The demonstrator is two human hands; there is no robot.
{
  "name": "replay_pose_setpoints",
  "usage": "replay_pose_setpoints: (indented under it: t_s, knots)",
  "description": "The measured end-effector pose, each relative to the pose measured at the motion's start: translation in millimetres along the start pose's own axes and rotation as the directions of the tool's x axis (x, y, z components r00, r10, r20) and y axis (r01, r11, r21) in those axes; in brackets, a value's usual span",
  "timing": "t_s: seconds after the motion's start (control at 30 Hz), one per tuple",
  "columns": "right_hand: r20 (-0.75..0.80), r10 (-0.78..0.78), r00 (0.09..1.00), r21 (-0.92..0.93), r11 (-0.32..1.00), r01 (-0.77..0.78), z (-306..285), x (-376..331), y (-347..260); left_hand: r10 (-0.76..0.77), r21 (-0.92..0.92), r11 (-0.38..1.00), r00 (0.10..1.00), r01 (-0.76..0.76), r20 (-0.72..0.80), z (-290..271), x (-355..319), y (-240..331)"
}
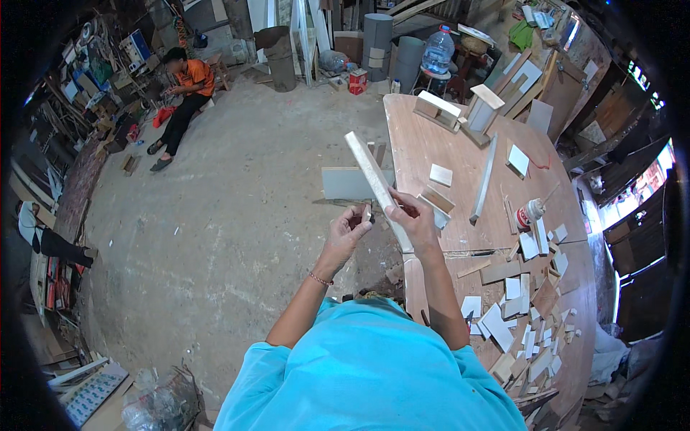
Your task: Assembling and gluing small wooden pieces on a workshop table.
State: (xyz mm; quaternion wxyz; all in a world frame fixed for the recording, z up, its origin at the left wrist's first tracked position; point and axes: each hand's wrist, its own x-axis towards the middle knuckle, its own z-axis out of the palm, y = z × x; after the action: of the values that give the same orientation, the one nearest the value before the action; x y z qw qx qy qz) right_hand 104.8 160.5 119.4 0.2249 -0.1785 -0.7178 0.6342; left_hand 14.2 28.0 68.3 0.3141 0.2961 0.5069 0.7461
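Note:
My right hand (415, 221) is closed around a long, pale wooden strip (367, 167), which slants up and away to the left beside the table's left edge. Just left of the strip, my left hand (348, 234) pinches a small pale piece (367, 213), too small to tell its kind. By my right hand, on the table, stands a small wooden box-like piece (438, 201). A white block (440, 174) lies beyond it. Farther right rests a long grey strip (484, 179).
The wooden table (460, 269) carries several wood offcuts (496, 327), a red-and-white bottle (530, 213) and small wooden assemblies (437, 108) at its far end. A grey panel (352, 183) is beside its left edge. One person (188, 86) sits at the far left; another (43, 233) is left.

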Motion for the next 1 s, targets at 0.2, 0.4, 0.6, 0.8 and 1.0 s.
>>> replay_pose_setpoints:
  t_s: [0.2,0.4,0.6,0.8,1.0]
  knots:
    - [-0.046,-0.240,0.970,-0.383,0.901,0.205,15.4,-18.2,8.9,0.127,0.578,0.816,0.977,-0.005,-0.170,10.7,-6.0,5.1]
    - [-0.171,0.025,0.985,-0.300,0.951,-0.077,18.2,1.2,18.5,0.413,0.732,0.642,0.907,-0.226,-0.082,30.3,-17.8,2.1]
    - [-0.084,-0.173,0.981,-0.452,0.884,0.117,32.2,-32.6,15.1,0.326,0.793,0.609,0.923,-0.037,-0.207,11.5,-18.4,-3.7]
    - [-0.225,-0.087,0.970,-0.391,0.920,-0.008,24.7,-5.2,19.0,0.353,0.711,0.690,0.921,-0.138,-0.163,29.8,-11.6,-5.6]
    - [-0.147,-0.145,0.979,-0.498,0.866,0.053,35.7,-31.0,17.6,0.344,0.727,0.685,0.900,-0.047,-0.266,11.5,-6.7,-16.0]
